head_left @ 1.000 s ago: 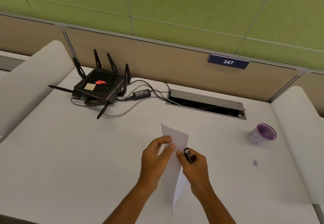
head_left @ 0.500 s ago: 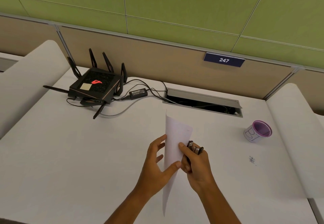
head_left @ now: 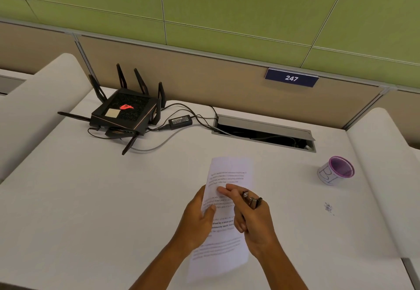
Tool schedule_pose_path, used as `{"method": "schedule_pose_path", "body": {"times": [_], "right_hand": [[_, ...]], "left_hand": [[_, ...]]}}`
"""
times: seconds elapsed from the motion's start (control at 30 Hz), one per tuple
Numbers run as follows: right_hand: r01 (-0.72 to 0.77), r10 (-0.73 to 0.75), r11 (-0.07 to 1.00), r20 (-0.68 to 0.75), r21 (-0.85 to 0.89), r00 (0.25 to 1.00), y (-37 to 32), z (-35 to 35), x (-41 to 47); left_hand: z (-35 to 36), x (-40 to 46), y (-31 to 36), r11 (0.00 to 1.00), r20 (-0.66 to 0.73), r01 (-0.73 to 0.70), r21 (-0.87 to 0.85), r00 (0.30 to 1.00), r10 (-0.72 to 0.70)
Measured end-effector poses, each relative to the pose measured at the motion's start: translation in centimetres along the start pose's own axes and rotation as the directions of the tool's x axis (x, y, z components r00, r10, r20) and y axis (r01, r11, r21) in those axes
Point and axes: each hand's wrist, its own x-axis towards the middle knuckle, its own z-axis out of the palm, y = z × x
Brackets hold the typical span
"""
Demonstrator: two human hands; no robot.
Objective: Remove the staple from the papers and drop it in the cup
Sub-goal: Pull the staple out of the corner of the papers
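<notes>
Printed white papers (head_left: pixel 229 176) are held above the desk, text side facing me. My left hand (head_left: pixel 197 219) grips their left edge, thumb on the front. My right hand (head_left: pixel 252 219) lies over the papers' right side with a dark metal staple remover (head_left: pixel 251 200) held in it, its index finger stretched across the page. The staple itself is too small to make out. The cup (head_left: pixel 336 171), white with a purple rim and inside, stands far to the right on the desk.
A black router (head_left: pixel 125 112) with antennas, a power adapter (head_left: pixel 180 121) and cables sit at the back left. An open cable slot (head_left: pixel 263 134) lies behind the papers. A small dark speck cluster (head_left: pixel 328 208) marks the desk below the cup.
The papers have turned from edge-on to facing me, so the printed text now shows. Both hands shifted slightly with them.
</notes>
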Motion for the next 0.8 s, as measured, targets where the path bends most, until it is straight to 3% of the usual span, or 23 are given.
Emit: {"method": "schedule_pose_path", "body": {"times": [0.17,0.27,0.63,0.8], "right_hand": [[0.002,-0.017,0.998,-0.249,-0.058,0.968,1.2,-1.9,0.3],[-0.055,0.022,0.994,-0.312,-0.096,0.950,2.3,-3.5,0.5],[-0.163,0.142,0.984,-0.239,-0.071,0.961,5.1,-5.1,1.4],[-0.190,0.177,0.982,-0.295,-0.015,0.939,5.8,-3.7,3.4]], "left_hand": [[-0.9,0.2,-0.4,0.999,-0.034,0.043,-0.014,0.998,-0.043],[-1.6,0.5,-0.9,0.996,-0.038,0.069,-0.049,0.997,-0.071],[-4.5,3.9,-2.0,0.950,-0.079,0.168,-0.263,0.978,-0.195],[-6.7,6.3,-4.0,0.953,-0.080,0.204,-0.222,0.971,-0.227]]}}
